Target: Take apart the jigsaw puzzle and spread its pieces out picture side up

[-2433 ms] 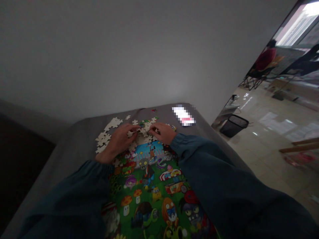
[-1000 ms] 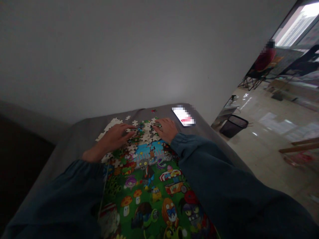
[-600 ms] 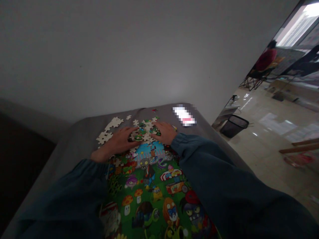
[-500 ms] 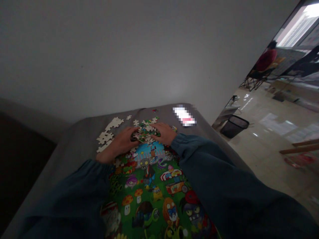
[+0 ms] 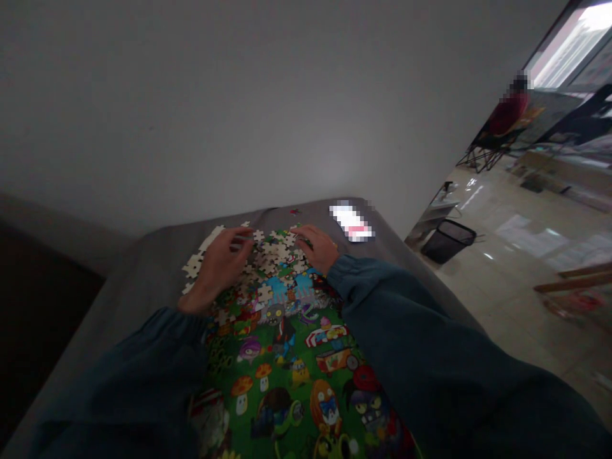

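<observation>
A loose heap of jigsaw pieces (image 5: 277, 256), many with their pale backs up, lies on the far end of a colourful cartoon picture sheet (image 5: 306, 376). At the heap's left edge is my left hand (image 5: 224, 258), fingers apart and raised slightly, with no piece visible in them. My right hand (image 5: 319, 247) rests against the right side of the heap, its thumb and fingers spread around the pieces' edge. Partly behind my left hand are pale-backed pieces (image 5: 194, 266), some apparently joined.
The sheet rests on a grey-covered table (image 5: 148, 268) against a wall. A lit phone (image 5: 352, 223) lies at the far right, and a small red item (image 5: 294, 211) near the back edge. On the floor stands a black mesh bin (image 5: 447, 241). Someone in red (image 5: 509, 115) sits farther off.
My left hand has moved left and away from the heap, its fingers opening. The heap has spread out flatter, with pieces nearer the blue part of the sheet. My right hand has barely shifted.
</observation>
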Demonstrator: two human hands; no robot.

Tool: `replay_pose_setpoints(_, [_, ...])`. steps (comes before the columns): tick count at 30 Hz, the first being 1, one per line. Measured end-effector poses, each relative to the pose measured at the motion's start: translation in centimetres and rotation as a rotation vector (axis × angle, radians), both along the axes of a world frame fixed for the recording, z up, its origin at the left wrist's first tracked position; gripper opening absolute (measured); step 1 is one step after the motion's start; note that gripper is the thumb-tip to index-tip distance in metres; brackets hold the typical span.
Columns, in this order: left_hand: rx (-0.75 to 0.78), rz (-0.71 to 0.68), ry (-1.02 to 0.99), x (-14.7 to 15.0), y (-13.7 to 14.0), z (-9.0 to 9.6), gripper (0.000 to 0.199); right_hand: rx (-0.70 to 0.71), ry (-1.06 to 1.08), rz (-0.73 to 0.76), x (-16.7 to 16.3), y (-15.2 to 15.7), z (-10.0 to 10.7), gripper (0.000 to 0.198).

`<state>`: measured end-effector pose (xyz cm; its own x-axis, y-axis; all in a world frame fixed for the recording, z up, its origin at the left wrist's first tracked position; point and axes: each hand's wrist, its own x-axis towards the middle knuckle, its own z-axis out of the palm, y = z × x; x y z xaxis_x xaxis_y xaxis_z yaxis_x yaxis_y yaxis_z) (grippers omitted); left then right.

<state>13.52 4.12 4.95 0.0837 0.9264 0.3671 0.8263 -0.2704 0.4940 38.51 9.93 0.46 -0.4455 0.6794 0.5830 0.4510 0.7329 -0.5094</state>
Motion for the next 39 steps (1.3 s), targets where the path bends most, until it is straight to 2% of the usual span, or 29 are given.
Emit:
replay_pose_setpoints(6, [-0.138,-0.090,0.138,1.0,-0.3,-2.0,0.084,-0.098,-0.287,-0.126,-0.3,-1.0,0.1,0.046])
replay_pose_setpoints(8, [-0.158,-0.111,0.157,1.1,-0.3,-2.5,0.084,-0.096,-0.360,-0.087,-0.4,-1.3,0.2,0.052])
replay_pose_setpoints(10, [-0.163,-0.139,0.156,1.1,-0.2,-2.6,0.078,-0.085,-0.374,0.012,-0.5,-1.4,0.1,0.056])
replay_pose_setpoints(15, [-0.139,-0.221,0.101,1.2,-0.3,-2.1,0.068,-0.087,-0.231,0.184,-0.6,-1.0,-0.2,0.063])
replay_pose_setpoints(19, [-0.098,-0.266,0.048,1.4,-0.5,-1.8,0.062,-0.066,-0.120,0.246,-0.6,-0.6,-0.2,0.056])
replay_pose_setpoints(24, [-0.028,-0.202,0.011,1.4,-0.9,-0.6,0.047,-0.028,-0.072,0.150,-0.4,-0.4,0.0,0.028])
replay_pose_setpoints(28, [0.053,-0.067,-0.019,1.1,-0.9,0.5,0.041,0.005,-0.016,0.051,-0.3,-0.4,0.3,0.023])
replay_pose_setpoints(31, [0.073,-0.039,0.001,0.7,-0.6,0.5,0.044,0.005,-0.055,-0.039,-0.2,-0.6,0.5,0.025])
replay_pose_setpoints(34, [0.020,-0.110,0.065,0.4,-0.1,-0.5,0.051,-0.007,-0.167,-0.108,-0.3,-0.8,0.4,0.030])
replay_pose_setpoints(37, [-0.057,-0.197,0.133,0.6,0.0,-1.7,0.063,-0.025,-0.300,-0.060,-0.6,-1.2,0.2,0.051])
replay_pose_setpoints(39, [-0.085,-0.254,0.158,0.9,-0.1,-2.2,0.064,-0.043,-0.371,-0.001,-0.7,-1.4,0.0,0.062])
